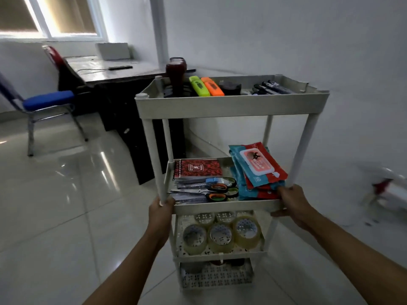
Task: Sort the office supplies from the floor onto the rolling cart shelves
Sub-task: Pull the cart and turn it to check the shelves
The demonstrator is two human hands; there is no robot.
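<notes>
Cream plastic four-tier rolling cart (pixel 226 104) stands on glossy tile, loaded: clear tape rolls (pixel 220 235) low, scissors (pixel 211 191) and wet-wipe packs (pixel 257 170) mid-shelf, highlighters (pixel 206 85) on top. Left hand (pixel 161 208) curls round the front post; right hand (pixel 290 203) clamps the middle shelf's corner. Bottom tier's contents are indistinct.

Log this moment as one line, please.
left hand: grips cart post | right hand: grips second shelf | cart: loaded
</notes>
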